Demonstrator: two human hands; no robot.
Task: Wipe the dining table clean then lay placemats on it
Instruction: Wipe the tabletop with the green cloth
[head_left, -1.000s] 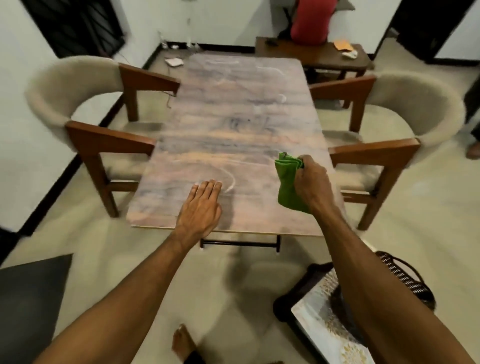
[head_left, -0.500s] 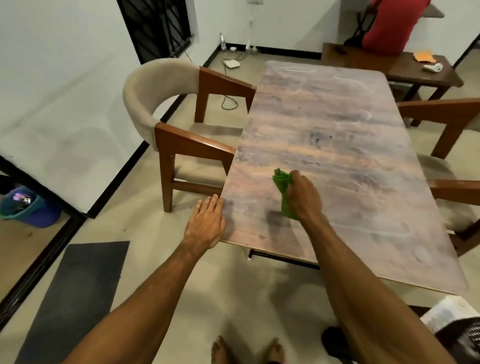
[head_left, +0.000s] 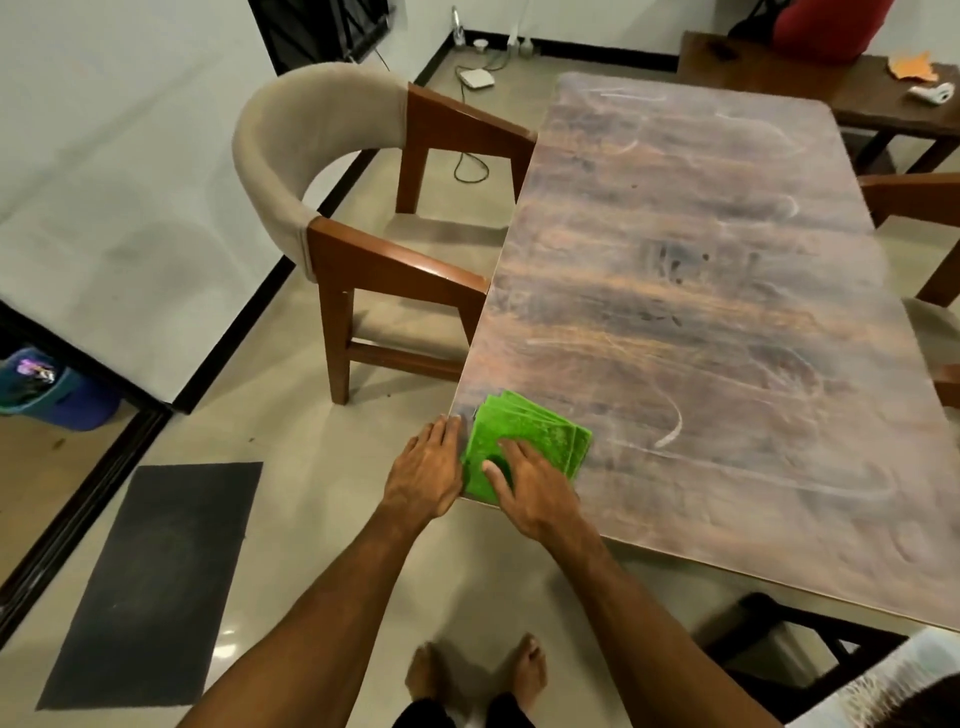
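The wiping step is in hand. The dining table (head_left: 701, 312) fills the right half of the frame, its wood-grain top marked with pale curved streaks (head_left: 670, 426) that run from the near edge up toward the far end. The green cloth (head_left: 535, 431), folded into a thick layered square, lies flat on the table's near-left corner, at lower centre of the frame.

The right hand (head_left: 535, 493) presses down on the cloth with its fingers straight and spread, palm flat; it grips nothing. The left hand (head_left: 426, 478) rests just beside the cloth at the very corner of the tabletop, fingers straight and together, holding nothing, and seems to brace the person against the edge.

An armchair (head_left: 311, 156) with a curved beige back stands tucked against the table's left side in the upper left. A dark floor mat (head_left: 156, 582) lies at lower left, and a blue bin (head_left: 47, 387) sits at the left edge. No placemat lies on the table; a pale patterned thing (head_left: 883, 686) in the lower right corner may be one, but too little of it shows to tell.

Judging by the streaks, the top is only partly clean. The next move calls for steady downward pressure and a sweep of the cloth away from this corner across the streaked surface, in overlapping passes, before any placemats are laid.
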